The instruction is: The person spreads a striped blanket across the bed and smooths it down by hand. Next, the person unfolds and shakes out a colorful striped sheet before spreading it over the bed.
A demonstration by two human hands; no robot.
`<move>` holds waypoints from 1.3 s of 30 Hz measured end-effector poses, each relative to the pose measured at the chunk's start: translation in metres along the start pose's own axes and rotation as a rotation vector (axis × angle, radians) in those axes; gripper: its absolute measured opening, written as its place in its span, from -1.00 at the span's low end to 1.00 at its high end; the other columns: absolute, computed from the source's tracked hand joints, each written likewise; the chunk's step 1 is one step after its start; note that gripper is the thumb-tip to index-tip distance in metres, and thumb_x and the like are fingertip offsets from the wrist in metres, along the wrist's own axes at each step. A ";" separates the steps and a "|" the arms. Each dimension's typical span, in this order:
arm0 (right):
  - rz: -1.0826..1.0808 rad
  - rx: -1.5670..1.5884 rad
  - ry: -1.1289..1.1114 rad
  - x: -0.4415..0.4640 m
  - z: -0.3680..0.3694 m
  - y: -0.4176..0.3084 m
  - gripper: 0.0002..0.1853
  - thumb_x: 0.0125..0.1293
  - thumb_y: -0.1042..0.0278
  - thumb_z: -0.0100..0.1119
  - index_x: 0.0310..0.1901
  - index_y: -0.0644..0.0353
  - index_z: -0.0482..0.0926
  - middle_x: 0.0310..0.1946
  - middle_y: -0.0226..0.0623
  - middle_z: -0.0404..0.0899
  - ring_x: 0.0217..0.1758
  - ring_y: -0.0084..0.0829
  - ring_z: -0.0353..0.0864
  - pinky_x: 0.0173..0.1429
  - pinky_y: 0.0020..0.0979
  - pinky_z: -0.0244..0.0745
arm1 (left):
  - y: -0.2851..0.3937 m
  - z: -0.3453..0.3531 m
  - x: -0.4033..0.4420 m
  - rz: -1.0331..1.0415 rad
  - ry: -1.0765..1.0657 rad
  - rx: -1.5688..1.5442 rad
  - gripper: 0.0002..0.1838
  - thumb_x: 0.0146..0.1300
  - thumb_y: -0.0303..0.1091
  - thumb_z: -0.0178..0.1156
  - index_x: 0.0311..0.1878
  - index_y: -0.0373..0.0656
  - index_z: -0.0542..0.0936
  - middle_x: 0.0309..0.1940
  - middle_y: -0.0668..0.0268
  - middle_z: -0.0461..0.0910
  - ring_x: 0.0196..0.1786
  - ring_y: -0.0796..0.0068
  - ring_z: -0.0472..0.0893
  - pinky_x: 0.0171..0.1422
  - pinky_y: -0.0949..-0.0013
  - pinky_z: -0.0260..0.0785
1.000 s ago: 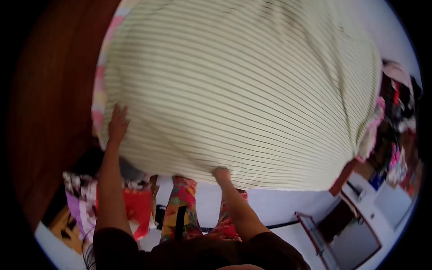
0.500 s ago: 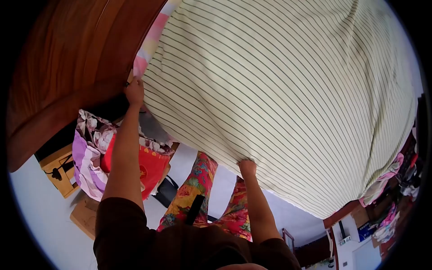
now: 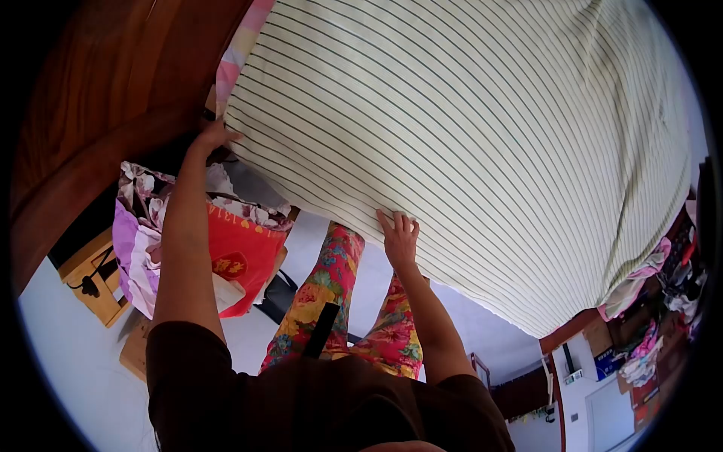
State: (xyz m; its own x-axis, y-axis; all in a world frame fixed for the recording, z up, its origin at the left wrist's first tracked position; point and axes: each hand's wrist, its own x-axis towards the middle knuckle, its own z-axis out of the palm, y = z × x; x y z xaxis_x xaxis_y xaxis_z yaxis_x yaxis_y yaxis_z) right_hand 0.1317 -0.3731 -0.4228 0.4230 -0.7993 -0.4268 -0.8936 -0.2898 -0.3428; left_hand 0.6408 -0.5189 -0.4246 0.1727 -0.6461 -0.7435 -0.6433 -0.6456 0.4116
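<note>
A cream bed sheet (image 3: 452, 143) with thin dark stripes covers the bed before me. My left hand (image 3: 217, 135) is at the sheet's near left corner, beside the dark wooden headboard (image 3: 98, 98). Its thumb stretches out apart over the sheet's edge, while the other fingers are partly hidden. My right hand (image 3: 401, 241) rests on the sheet close to its near edge, fingers spread and lying on the fabric. Beyond my left hand, a pink and white checked cloth (image 3: 235, 56) shows from under the sheet along the headboard side.
Below my left arm stand a floral and purple bag (image 3: 135, 248) and a red bag (image 3: 245, 260), with a wooden stool (image 3: 94, 275) beside them. Piled clothes (image 3: 644, 369) lie at the far right. A white door (image 3: 611, 414) is at lower right.
My right hand has let go of the pinched sheet, spread its fingers and shifted up and left. My left hand has loosened and moved slightly left. The sheet near my hands looks smoother.
</note>
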 end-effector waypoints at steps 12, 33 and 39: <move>-0.198 -0.100 -0.541 -0.025 0.036 -0.016 -0.53 0.12 0.30 0.07 0.12 -0.30 0.38 -0.03 -0.33 0.39 0.14 -0.32 0.31 0.32 0.26 -0.23 | 0.038 0.057 -0.025 -0.206 0.627 0.836 -0.46 0.16 -0.24 0.09 0.22 0.01 0.22 0.18 0.07 0.25 0.11 0.07 0.37 0.11 0.02 0.22; 0.921 0.731 -0.558 -0.309 0.092 0.107 -0.49 0.25 -0.09 -0.17 -0.09 0.20 0.53 -0.17 -0.01 0.55 -0.05 -0.08 0.50 0.06 -0.23 0.36 | 0.024 0.219 -0.137 0.326 -0.305 0.727 -0.51 0.23 -0.06 -0.09 0.13 -0.16 0.38 -0.07 -0.07 0.47 0.02 -0.01 0.45 0.13 0.14 0.24; 0.950 0.805 -0.072 -0.408 0.079 0.050 -0.53 0.16 -0.08 -0.02 -0.04 0.10 0.51 -0.18 -0.07 0.56 -0.09 -0.09 0.52 0.02 -0.23 0.40 | 0.078 0.276 -0.255 0.538 -0.336 0.481 -0.56 0.20 -0.09 -0.02 0.03 -0.20 0.46 -0.10 -0.01 0.51 0.00 0.03 0.48 0.09 0.17 0.29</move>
State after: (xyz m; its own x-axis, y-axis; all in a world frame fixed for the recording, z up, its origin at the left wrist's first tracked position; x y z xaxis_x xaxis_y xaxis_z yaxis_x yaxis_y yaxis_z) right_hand -0.0732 -0.0195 -0.3321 -0.3096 -0.4777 -0.8222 -0.5149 0.8111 -0.2774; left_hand 0.3410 -0.2923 -0.3485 -0.4381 -0.6121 -0.6584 -0.8391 0.0157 0.5437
